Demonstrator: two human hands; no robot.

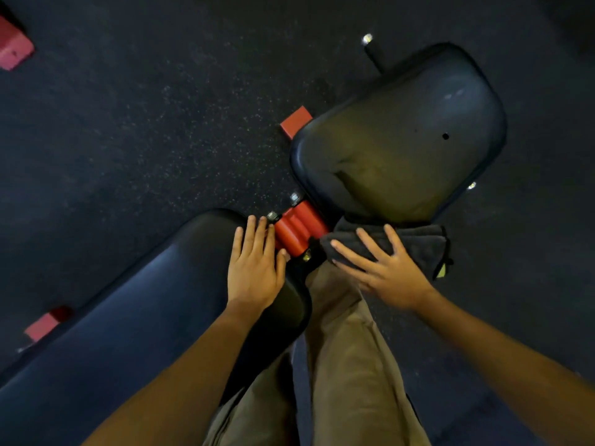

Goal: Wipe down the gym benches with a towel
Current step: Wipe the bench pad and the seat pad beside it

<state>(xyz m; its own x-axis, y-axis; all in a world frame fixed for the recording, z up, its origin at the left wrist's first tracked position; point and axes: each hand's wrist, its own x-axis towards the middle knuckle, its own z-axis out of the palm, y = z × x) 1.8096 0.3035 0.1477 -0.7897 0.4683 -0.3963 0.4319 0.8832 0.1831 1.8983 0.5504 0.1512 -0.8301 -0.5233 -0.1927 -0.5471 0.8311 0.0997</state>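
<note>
**Grip.** Your right hand (386, 272) lies flat on the dark towel (421, 243), fingers spread wide and straight. It presses the cloth rather than pinching it, and nothing is curled round it. The towel sits bunched under and just beyond those fingers, against the near edge of the seat pad (402, 140). Whether it lies on the top face or over the side, I cannot tell.

Your left hand (254, 272) rests on the end of the long back pad (145, 300), fingers straight and close together, holding nothing. Its fingertips reach the red hinge bracket (299, 226), which lies between your two hands.

**Progress (judgement).**
- **Seat pad:** the wipe stands at its near edge. Most of the pad extends beyond the towel, and pale smudges show at its far end, so treat it as outstanding.
- **Long pad:** it runs back from your left palm and shows no sign either way, so I cannot tell whether it has been wiped.
- **Other benches:** only this one bench is in view, so the rest cannot be assessed
</note>
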